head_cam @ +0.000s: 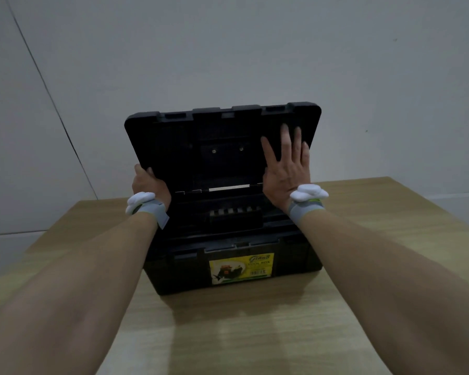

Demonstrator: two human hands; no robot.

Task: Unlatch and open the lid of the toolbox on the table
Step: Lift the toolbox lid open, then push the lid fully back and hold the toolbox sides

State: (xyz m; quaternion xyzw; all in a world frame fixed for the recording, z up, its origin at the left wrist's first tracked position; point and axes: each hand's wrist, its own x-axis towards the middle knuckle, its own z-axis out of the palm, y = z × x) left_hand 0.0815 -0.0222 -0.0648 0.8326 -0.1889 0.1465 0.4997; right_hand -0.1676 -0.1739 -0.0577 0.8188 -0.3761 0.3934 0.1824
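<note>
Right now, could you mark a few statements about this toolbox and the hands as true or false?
1. The toolbox lid is raised. True.
2. The right hand lies flat and open against the lid's underside. True.
3. The left hand rests on the table. False: it grips the lid's left edge.
4. The label on the toolbox front is red. False: it is yellow.
5. The toolbox stands on the floor. False: it stands on the wooden table.
</note>
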